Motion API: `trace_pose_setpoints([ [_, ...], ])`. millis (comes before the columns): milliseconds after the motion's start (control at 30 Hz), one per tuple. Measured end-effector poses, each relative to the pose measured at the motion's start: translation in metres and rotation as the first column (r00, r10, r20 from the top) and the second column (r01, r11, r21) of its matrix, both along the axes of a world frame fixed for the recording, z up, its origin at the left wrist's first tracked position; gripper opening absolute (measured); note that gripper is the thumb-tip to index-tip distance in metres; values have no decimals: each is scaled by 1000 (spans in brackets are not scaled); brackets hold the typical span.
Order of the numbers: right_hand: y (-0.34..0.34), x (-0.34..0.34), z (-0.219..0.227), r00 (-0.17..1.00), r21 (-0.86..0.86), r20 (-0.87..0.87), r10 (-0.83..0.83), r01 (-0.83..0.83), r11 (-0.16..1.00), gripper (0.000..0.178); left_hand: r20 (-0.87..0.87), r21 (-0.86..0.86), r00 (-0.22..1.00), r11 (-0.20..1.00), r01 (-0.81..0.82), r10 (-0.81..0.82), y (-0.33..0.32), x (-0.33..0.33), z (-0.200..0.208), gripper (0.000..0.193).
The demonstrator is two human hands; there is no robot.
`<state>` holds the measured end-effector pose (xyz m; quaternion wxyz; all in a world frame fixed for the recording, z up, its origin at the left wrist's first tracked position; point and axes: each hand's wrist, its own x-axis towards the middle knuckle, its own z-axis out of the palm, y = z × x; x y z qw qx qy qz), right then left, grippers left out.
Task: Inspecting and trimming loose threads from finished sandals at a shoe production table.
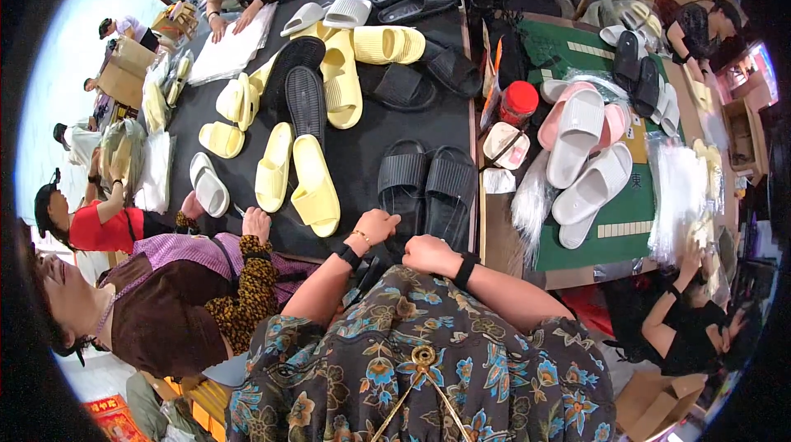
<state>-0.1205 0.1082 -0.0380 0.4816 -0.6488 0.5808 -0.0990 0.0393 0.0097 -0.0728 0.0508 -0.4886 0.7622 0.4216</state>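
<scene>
Listener: How are your arms placed?

Me: Both are bent at the elbow. My bare left forearm (320, 284) slants up and to the right; my bare right forearm (515, 294) slants up and to the left, so they converge in front of my chest.

Listener: And your hands?

Me: Close together at the centre, not touching. My left hand (377, 229) sits slightly farther from my body, back upward, fingers bent. My right hand (432, 256) lies nearer me, loosely curled, knuckles toward the left one. Its fingertips are hidden, so I cannot say how tightly it closes.
</scene>
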Motion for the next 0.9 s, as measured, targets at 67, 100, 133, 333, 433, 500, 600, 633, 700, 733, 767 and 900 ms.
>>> trace_pose_setpoints([
  [67, -5, 4, -5, 993, 23, 91, 81, -83, 996, 25, 14, 18, 1000, 999, -27, 27, -3, -5, 6, 43],
  [100, -6, 5, -9, 993, 23, 90, 78, -80, 997, 25, 38, 32, 998, 998, -52, 51, -4, -8, 11, 43],
  [133, -5, 7, -12, 994, 7, 90, 54, -55, 998, 25, 63, 46, 995, 996, -78, 75, -5, -11, 16, 42],
  [333, -17, 20, -11, 987, 23, 103, 124, -127, 992, 25, 90, 39, 992, 995, -90, 86, -10, -10, 18, 41],
  [433, -18, 22, -12, 982, 31, 127, 143, -148, 989, 27, 59, -11, 993, 994, -104, 105, -10, -8, 14, 44],
  [500, -19, 23, -11, 978, 19, 162, 132, -137, 990, 27, 78, -10, 993, 996, -93, 94, -12, -7, 11, 44],
  [600, -19, 25, -9, 977, -11, 185, 103, -103, 995, 26, 100, 8, 992, 997, -83, 82, -15, -7, 11, 44],
  [633, -21, 26, -9, 980, 29, 177, 90, -97, 995, 25, 104, 22, 991, 996, -86, 83, -15, -8, 12, 44],
  [700, -22, 27, -7, 982, 69, 169, 82, -95, 993, 23, 92, 9, 989, 993, -114, 113, -15, -8, 9, 44],
  [733, -22, 26, -6, 991, 72, 122, 53, -62, 995, 22, 80, -3, 987, 990, -141, 140, -14, -8, 8, 44],
  [767, -22, 24, -3, 997, 74, 74, 23, -28, 997, 21, 80, -3, 987, 990, -142, 141, -14, -9, 9, 44],
  [900, -19, 9, 5, 966, -152, -176, -190, 164, 975, 25, -11, -28, 971, 971, -239, 239, -10, -12, 13, 48],
])
